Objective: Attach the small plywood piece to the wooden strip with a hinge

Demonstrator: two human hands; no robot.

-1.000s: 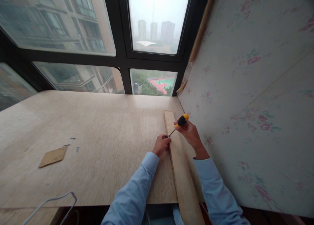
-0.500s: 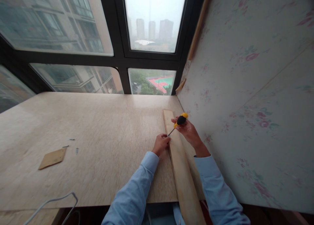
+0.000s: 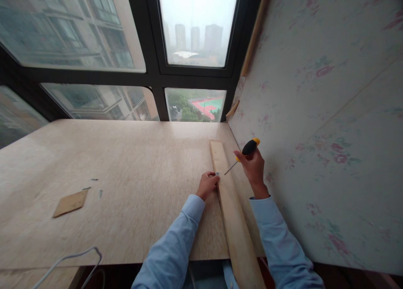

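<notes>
My right hand (image 3: 254,166) is closed around a screwdriver (image 3: 250,147) with a yellow and black handle. Its shaft slants down to the left, and the tip hovers over a long wooden board (image 3: 234,213), apart from the small metal piece. At the board's left edge, my left hand (image 3: 208,185) pinches that small metal piece (image 3: 217,174), whose exact kind is too small to make out. The board lies lengthwise on the pale marble-look surface (image 3: 141,167), its near end jutting past the front edge.
To the left, several screws (image 3: 100,193) lie near a thin brown wooden piece (image 3: 70,203). A white cable (image 3: 75,255) loops over the front left edge. Flowered wallpaper (image 3: 315,133) covers the wall close on the right; dark-framed windows (image 3: 154,77) stand behind.
My right hand has moved right with the screwdriver, lifting its tip away from the small metal piece. My left hand has stayed at the board's edge.
</notes>
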